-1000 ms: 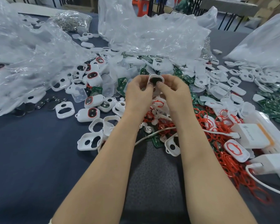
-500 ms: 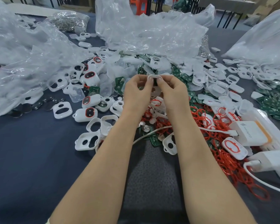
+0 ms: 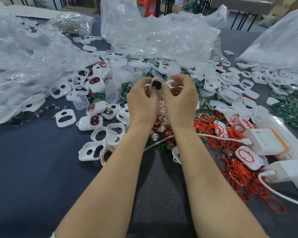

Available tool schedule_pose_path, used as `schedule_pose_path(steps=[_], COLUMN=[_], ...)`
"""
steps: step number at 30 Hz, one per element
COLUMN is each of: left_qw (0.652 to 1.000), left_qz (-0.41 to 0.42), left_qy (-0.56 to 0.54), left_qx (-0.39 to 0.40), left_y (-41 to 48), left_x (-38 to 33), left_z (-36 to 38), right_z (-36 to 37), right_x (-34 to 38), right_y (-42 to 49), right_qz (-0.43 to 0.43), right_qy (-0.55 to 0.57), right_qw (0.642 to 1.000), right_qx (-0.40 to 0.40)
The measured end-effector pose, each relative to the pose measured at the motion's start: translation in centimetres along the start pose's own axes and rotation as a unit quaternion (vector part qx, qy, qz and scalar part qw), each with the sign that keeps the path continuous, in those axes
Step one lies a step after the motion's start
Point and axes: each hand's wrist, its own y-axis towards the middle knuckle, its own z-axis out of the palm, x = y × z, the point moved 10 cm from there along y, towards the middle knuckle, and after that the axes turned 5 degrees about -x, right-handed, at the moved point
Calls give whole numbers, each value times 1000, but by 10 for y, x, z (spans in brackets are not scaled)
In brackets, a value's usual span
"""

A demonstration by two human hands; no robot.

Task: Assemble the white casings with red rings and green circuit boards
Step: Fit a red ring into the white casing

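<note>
Casing (image 3: pixel 156 85) in fingers (image 3: pixel 144 82), charger (image 3: pixel 265 143) lettering illegible

I am working in an assembly workshop: white plastic casings (image 3: pixel 246 83), red rubber rings (image 3: pixel 237 170) and green circuit boards (image 3: pixel 296 107) are lying heaped beside my right hand (image 3: pixel 180 98).

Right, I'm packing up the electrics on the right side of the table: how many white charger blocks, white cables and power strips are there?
White charger blocks: 2
White cables: 2
Power strip: 1
Total: 5
</note>
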Motion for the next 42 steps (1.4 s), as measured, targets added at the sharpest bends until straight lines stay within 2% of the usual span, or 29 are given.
schedule_pose_path(steps=[2, 4, 6, 8, 10, 13, 20, 24, 27, 30, 33, 35, 38, 39, 41, 42], left_qw=[1000, 998, 992, 988, 992, 992, 983, 984, 988, 980, 976, 973, 971, 973, 978, 978], left_qz=[24, 36, 56, 75, 34, -33, -70, -67, -40, -53, -89, -119, -162, -167, -167, -172], left_qy=[11, 20, 10, 5, -33, -95, -164, -163, -141, -172, -186, -186, -169, -154, -123, -117], left_qx=[-7, 48, 113, 133, 113, 72, 39, 35, 52, 86, 74, 70, 52, 38, 4, -15], left_y=[-1, -4, -9, -12, -8, -3, 0, 1, -2, -5, 1, 4, 8, 9, 14, 16], left_x=[-6, -10, -18, -24, -18, -8, -1, -3, -10, -10, 1, 11, 25, 28, 32, 34], left_z=[-2, 11, 26, 31, 25, 15, 7, 6, 9, 17, 14, 11, 5, 1, -11, -17], right_z=[7, 13, 9, 5, 8, 14, 22, 21, 18, 14, 14, 17, 23, 22, 13, 12], right_x=[9, 5, -11, -30, -43, -51, -55, -50, -34, -7, 14, 13, 1, -1, 2, 7], right_y=[-4, -4, 3, 6, 5, 3, 3, 0, 2, 2, 0, 0, -4, -6, -4, -5], right_qz=[-22, 1, 68, 168, 248, 307, 334, 325, 258, 109, -16, -4, 133, 159, 143, 117], right_qy=[15, 38, 112, 229, 317, 376, 432, 422, 383, 212, 57, 50, 197, 216, 168, 116], right_qw=[999, 998, 990, 957, 914, 873, 835, 841, 880, 964, 992, 989, 952, 943, 952, 955], right_qx=[25, 58, 61, 52, 50, 50, 67, 90, 111, 119, 113, 141, 192, 197, 212, 247])
